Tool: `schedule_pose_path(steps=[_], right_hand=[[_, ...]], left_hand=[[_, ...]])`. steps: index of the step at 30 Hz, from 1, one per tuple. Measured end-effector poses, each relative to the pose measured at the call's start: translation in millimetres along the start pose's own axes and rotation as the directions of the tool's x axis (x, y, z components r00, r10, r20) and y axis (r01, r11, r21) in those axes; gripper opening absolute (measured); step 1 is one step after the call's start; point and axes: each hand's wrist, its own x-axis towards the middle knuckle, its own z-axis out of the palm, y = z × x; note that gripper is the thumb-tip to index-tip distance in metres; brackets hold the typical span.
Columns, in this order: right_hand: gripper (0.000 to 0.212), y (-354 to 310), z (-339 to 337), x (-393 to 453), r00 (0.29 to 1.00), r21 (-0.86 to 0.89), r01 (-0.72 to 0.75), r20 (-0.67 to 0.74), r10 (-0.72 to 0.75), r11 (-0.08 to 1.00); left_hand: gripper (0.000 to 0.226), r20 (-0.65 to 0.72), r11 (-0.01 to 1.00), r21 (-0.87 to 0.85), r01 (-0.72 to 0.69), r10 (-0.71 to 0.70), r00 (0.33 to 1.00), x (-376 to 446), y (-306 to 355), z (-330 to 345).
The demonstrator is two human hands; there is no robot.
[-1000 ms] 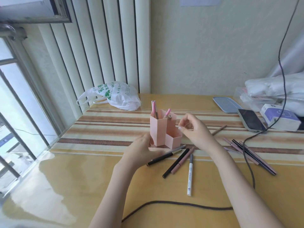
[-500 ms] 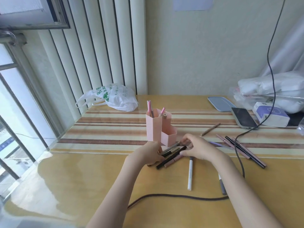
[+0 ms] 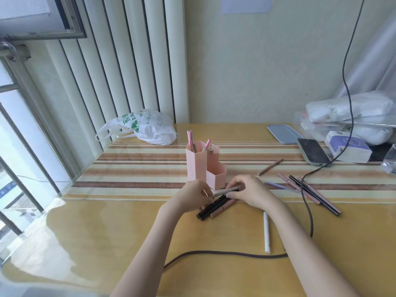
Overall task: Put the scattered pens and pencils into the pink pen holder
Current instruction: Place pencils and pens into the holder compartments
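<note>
Head view, desk by the window: nearest me a dark cable (image 3: pixel 225 254) loops over the glossy yellow tabletop (image 3: pixel 107 232), with a white pen (image 3: pixel 266 232) lying loose beside my right forearm. Just beyond, my left hand (image 3: pixel 191 199) and right hand (image 3: pixel 249 190) close from either side on a small bundle: a grey pen (image 3: pixel 225 192) lifted between my fingertips, two black pens (image 3: pixel 211 207) and a dusty-pink pen (image 3: pixel 222 207) beneath it, slim, smooth, cylindrical. My fingers are curled and pinching the barrels at both ends.

To do this well, I judge, I should square the ends, keep the bundle tight, raise it upright and lower it tip-first into one cell.

Directly behind the bundle stands the pink pen holder (image 3: pixel 196 166), matte plastic, hexagonal cells of stepped height, a few pink pens already inside. To its right lie more scattered pens (image 3: pixel 310 192) and a wooden pencil (image 3: pixel 270 166) on the striped mat (image 3: pixel 139 166). Farther back lie a phone (image 3: pixel 311 151) and a crinkled plastic bag (image 3: pixel 147 127).
</note>
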Motion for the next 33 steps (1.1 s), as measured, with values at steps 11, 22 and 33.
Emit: schedule_pose_path(steps=[11, 22, 33], right_hand=[[0.014, 10, 6, 6, 0.999, 0.019, 0.046, 0.003, -0.046, 0.999], [0.013, 22, 10, 3, 0.988, 0.265, 0.139, -0.1, -0.116, 0.954], [0.02, 10, -8, 5, 0.988, 0.806, 0.145, -0.086, -0.13, 0.573]], left_hand=[[0.047, 0.066, 0.981, 0.193, 0.009, -0.022, 0.998, 1, 7, 3], [0.009, 0.006, 0.876, -0.482, -0.003, 0.007, 1.0, 2, -8, 2], [0.018, 0.125, 0.639, -0.766, 0.064, 0.05, 0.991, 1, -8, 0]])
